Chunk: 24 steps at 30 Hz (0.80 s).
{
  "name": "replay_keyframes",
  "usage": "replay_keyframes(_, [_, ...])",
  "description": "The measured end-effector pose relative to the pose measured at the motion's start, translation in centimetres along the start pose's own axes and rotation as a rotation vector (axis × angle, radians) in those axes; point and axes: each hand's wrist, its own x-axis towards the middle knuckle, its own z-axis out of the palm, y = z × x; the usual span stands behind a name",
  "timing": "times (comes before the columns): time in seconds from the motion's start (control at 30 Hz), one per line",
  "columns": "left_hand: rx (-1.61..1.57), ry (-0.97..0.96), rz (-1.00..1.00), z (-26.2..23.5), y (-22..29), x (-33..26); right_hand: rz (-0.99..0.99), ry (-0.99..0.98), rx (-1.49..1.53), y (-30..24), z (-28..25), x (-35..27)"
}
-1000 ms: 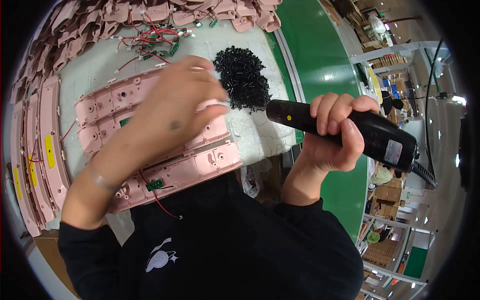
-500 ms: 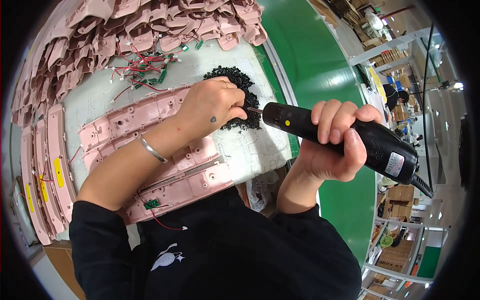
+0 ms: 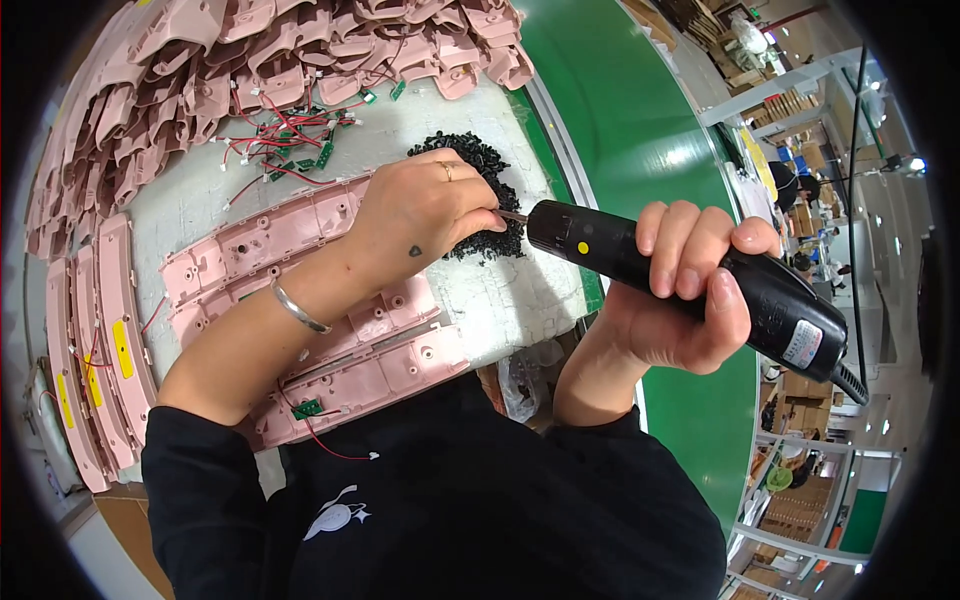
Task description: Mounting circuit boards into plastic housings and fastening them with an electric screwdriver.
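My right hand is wrapped round a black electric screwdriver, held nearly level with its thin bit pointing left. At the end of the bit, the thumb and fingers of my left hand are pinched together; what lies between them is hidden. Behind and under that hand spreads a heap of small black screws. Below my left forearm several pink plastic housings lie side by side, partly covered by the arm. The nearest carries a small green circuit board with a red wire.
Pink housings are piled along the far side of the white work surface. Before them lies a tangle of green boards with red wires. More pink strips stand at the left. A green conveyor belt runs at right.
The screwdriver and my right hand have shifted slightly to the right. My left fingers have moved a little to the right and stay pinched at the bit's end.
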Motion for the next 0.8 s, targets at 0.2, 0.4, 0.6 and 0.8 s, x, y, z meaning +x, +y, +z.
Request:
replay_keyframes(0.2, [-0.116, 0.108, -0.014, -0.6, 0.7, -0.7, 0.048, -0.147, 0.034, -1.4, 0.7, 0.3])
replay_keyframes(0.4, [-0.266, 0.190, -0.045, -1.6, 1.2, -1.6, 0.069, -0.145, 0.098, -2.2, 1.8, 0.4])
replay_keyframes(0.6, [-0.333, 0.190, -0.017, -4.0, 2.3, -3.1, 0.044, -0.148, 0.156, -2.4, 4.7, 0.5])
replay_keyframes(0.8, [-0.210, 0.083, -0.120, -8.3, 2.7, -6.1, 0.077, -0.246, 0.168, -0.5, 8.2, -0.3])
